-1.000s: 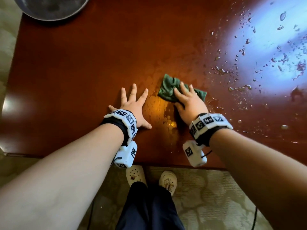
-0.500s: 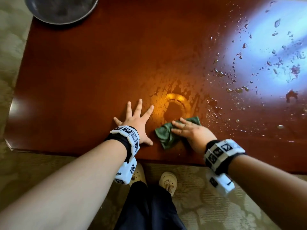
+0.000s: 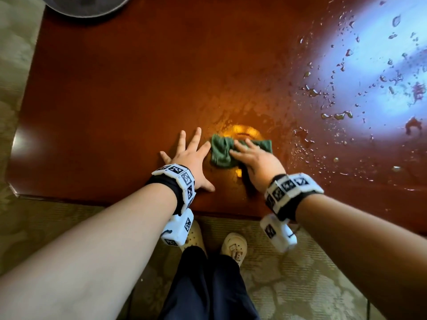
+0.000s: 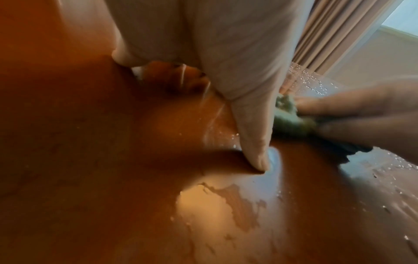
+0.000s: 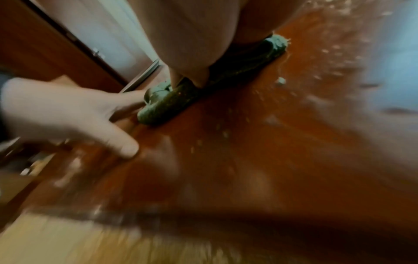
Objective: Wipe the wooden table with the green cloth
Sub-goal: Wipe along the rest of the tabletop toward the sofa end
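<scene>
Your right hand (image 3: 258, 162) presses the bunched green cloth (image 3: 221, 151) flat-fingered onto the wet desk (image 3: 115, 88), near its front edge; your left hand (image 3: 193, 158) rests spread just beside it. A wadded cloth likely smears water, and droplets (image 3: 337, 115) farther right may get missed.

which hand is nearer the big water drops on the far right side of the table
Right. The right hand presses the green cloth just left of the water drops. The left hand lies flat on the table further left, beyond the cloth.
</scene>
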`<state>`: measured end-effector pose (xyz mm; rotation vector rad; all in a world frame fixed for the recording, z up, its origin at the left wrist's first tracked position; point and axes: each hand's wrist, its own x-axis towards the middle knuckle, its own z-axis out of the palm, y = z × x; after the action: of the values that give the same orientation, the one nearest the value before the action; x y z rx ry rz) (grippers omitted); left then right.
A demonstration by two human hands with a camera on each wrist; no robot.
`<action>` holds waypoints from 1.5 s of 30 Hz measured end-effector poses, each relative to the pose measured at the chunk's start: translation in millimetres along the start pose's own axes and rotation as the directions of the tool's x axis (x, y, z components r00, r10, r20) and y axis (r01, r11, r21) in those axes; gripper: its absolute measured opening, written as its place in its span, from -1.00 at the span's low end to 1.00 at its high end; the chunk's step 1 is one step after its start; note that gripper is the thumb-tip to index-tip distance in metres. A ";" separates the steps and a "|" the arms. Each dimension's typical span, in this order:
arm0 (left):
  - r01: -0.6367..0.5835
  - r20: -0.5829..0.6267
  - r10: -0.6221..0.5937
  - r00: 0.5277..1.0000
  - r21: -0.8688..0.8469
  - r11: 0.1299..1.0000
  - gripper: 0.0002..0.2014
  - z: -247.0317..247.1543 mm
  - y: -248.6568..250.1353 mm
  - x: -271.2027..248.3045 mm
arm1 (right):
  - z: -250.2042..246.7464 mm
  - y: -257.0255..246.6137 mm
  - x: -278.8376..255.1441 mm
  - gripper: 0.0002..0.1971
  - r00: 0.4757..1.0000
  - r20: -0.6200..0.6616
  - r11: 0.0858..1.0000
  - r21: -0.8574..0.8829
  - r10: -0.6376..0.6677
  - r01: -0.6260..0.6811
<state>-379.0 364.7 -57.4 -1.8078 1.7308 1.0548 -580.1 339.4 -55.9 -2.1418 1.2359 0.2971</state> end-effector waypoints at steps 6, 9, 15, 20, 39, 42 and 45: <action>0.001 0.025 -0.002 1.000 0.048 0.999 0.37 -2.2 -2.8 -2.7 | 36.2 8.5 -65.5 -0.31 0.933 0.228 0.959 0.025 -0.279 0.281; 0.005 0.032 -0.007 0.999 0.069 0.998 0.40 -0.2 -2.2 -3.3 | 35.1 25.5 -68.1 -0.34 0.892 0.259 0.926 0.029 -0.370 0.376; 0.025 0.027 -0.027 0.999 0.067 0.997 0.41 -0.5 1.3 -4.6 | -9.9 51.4 -12.3 -0.46 0.994 0.024 0.994 -0.006 -0.107 0.107; 0.027 0.017 -0.029 0.999 0.072 0.997 0.41 0.8 1.9 -6.0 | -28.7 46.9 10.5 -0.36 0.994 -0.019 0.994 0.021 0.111 -0.110; 0.007 0.050 -0.010 0.999 0.051 0.999 0.33 17.7 25.5 -15.4 | 94.4 24.6 -130.1 -0.32 0.977 -0.188 0.980 0.151 -0.103 0.132; 0.011 0.049 -0.014 0.999 0.048 0.999 0.33 17.3 25.4 -14.0 | 81.7 36.2 -133.3 -0.39 0.959 -0.114 0.961 0.068 -0.261 0.270; 0.013 0.045 -0.015 0.999 0.049 0.999 0.34 17.0 25.8 -12.3 | 57.6 43.9 -120.9 -0.41 0.914 0.022 0.915 -0.005 -0.404 0.404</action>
<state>-407.2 382.0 -53.5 -1.7513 1.7000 1.0311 -674.6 443.9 -59.9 -2.3317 0.7502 0.1432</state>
